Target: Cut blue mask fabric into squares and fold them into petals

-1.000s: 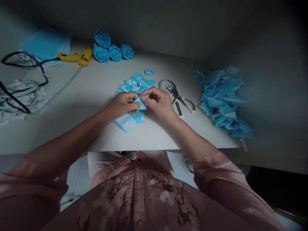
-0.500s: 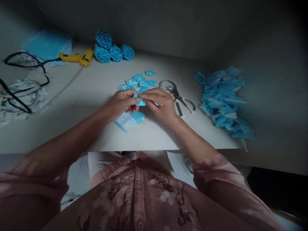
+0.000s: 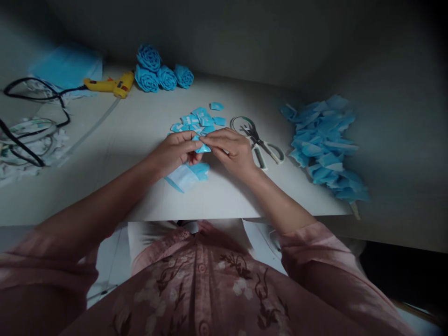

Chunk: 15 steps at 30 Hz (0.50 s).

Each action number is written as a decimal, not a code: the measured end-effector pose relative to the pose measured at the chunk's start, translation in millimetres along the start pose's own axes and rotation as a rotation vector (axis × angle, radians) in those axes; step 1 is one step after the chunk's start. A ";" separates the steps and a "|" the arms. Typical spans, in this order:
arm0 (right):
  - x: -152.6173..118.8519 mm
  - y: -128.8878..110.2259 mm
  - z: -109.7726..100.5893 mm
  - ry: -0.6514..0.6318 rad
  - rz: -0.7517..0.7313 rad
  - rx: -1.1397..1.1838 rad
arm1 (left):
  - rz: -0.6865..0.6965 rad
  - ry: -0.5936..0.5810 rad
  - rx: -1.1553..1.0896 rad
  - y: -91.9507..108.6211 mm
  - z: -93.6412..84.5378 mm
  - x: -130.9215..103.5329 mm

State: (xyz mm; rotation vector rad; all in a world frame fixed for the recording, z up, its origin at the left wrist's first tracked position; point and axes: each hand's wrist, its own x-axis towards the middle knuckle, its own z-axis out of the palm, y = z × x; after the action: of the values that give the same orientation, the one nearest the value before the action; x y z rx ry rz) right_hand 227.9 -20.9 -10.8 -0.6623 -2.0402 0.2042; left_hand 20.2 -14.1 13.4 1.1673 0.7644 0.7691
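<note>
Between my fingers, above the middle of the table, is a small folded blue piece (image 3: 203, 148). My left hand (image 3: 179, 150) pinches it from the left, and my right hand (image 3: 231, 148) pinches its upper edge from the right. Just beyond the hands lie several small blue cut pieces (image 3: 200, 115), some with white marks. Below my left hand a larger blue and white sheet (image 3: 185, 177) rests on the table. Scissors (image 3: 258, 140) with white handles lie to the right of my right hand, their blades beside a roll of tape (image 3: 241, 122).
Several blue rosettes (image 3: 148, 78) sit at the back of the table (image 3: 140, 121), beside a yellow glue gun (image 3: 122, 85). Blue sheets (image 3: 66, 67), a black cord (image 3: 30, 97) and white scraps (image 3: 21, 168) lie left. A blue heap (image 3: 322, 140) lies right.
The view has shifted very slightly, moving the table items a little to the left. Both hands keep their pinch on the blue piece.
</note>
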 end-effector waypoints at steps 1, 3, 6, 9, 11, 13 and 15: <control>-0.1 0.4 0.3 0.000 0.003 -0.004 | 0.000 -0.001 -0.003 -0.2 0.0 0.2; -0.4 1.4 1.1 -0.009 0.020 -0.025 | 0.003 -0.002 -0.006 -0.5 -0.2 0.6; -0.8 2.3 2.0 -0.028 0.042 -0.068 | 0.002 -0.005 -0.005 -0.5 -0.7 1.3; 0.2 -1.3 0.8 -0.038 0.053 -0.064 | 0.016 -0.005 -0.002 -0.1 -1.7 1.3; 1.7 -6.8 -1.4 -0.047 0.090 -0.021 | 0.041 0.004 0.007 0.4 -2.1 0.9; 3.4 -12.7 -3.8 -0.050 0.183 0.055 | 0.065 0.022 0.024 1.4 -1.9 0.1; 4.7 -16.5 -5.3 -0.036 0.308 0.153 | 0.080 0.050 0.054 2.8 -0.8 -0.9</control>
State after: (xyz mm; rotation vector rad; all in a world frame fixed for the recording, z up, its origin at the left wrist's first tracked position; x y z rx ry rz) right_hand 224.4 -32.9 2.1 -0.8789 -1.9260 0.5497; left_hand 18.7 -13.9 16.0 1.2363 0.7880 0.8513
